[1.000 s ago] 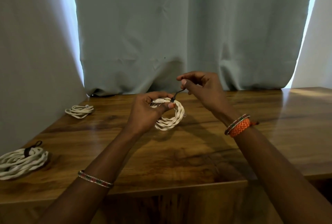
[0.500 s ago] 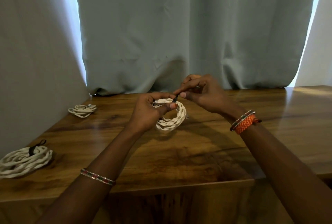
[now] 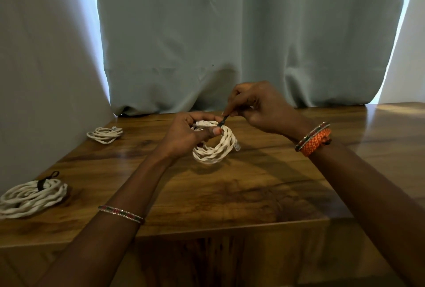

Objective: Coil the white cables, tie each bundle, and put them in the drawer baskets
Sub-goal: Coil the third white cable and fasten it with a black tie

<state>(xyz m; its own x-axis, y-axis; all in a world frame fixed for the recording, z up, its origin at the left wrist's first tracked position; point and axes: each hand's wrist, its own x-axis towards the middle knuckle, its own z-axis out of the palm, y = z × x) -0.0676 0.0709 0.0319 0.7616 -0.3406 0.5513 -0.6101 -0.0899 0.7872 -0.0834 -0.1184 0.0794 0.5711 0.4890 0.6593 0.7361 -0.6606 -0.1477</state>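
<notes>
A small coil of white twisted cable (image 3: 217,148) hangs above the middle of the wooden table (image 3: 230,190). My left hand (image 3: 186,135) grips its top, thumb over the strands beside a white plug. My right hand (image 3: 259,107) pinches a thin black tie (image 3: 222,121) that wraps the top of the coil. A clear connector sticks out at the coil's right side. A larger white coil (image 3: 32,196) bound with a black tie lies at the table's left edge. A thin white coil (image 3: 104,133) lies at the back left.
A grey-blue curtain (image 3: 207,45) hangs right behind the table's back edge. A pale wall (image 3: 41,68) closes the left side. The table's front edge runs below my forearms, with a wood panel under it. No drawer or basket is in view.
My right hand dropped from holding the black tie raised off the coil to pinching it close against the coil's top. The left hand and the coil stayed in place.
</notes>
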